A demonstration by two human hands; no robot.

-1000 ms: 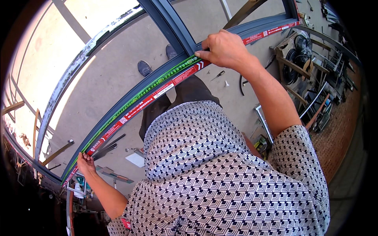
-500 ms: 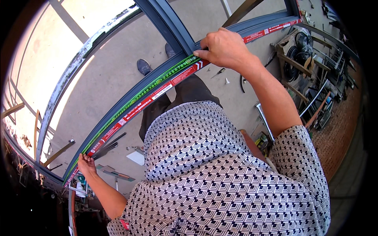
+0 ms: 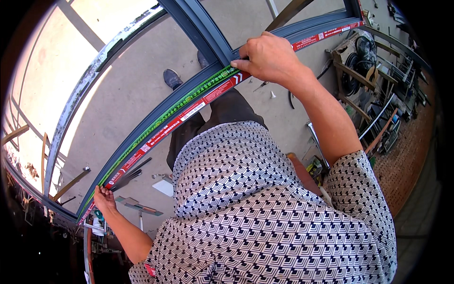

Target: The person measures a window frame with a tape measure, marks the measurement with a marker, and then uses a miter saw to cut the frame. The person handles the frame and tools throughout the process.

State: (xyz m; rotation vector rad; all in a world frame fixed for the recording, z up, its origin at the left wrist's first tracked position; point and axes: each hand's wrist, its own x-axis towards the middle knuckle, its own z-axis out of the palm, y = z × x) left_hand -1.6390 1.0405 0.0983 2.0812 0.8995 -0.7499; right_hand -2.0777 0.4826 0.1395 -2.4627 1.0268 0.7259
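A green tape measure (image 3: pixel 189 98) lies stretched along the top of a dark grey metal frame (image 3: pixel 161 102), whose near side carries a red-and-white printed strip (image 3: pixel 172 124). At the lower left, my left hand (image 3: pixel 105 199) pinches the tape against the frame, fingers closed. My right hand (image 3: pixel 267 57) is closed over the frame where a crossbar (image 3: pixel 201 28) joins it, its thumb on the tape's other end. Whatever lies under the right palm, perhaps the tape's case, is hidden.
My shoes (image 3: pixel 172 79) show on the concrete floor beyond the frame. On the right are a wooden crate with coiled black cable (image 3: pixel 350 75) and stacked metal profiles (image 3: pixel 390 128). A mottled pale bar (image 3: pixel 78 90) curves at the left. Loose strips (image 3: pixel 137 206) lie below the frame.
Almost nothing differs. The view shifts very slightly; both hands keep their places on the tape and frame.
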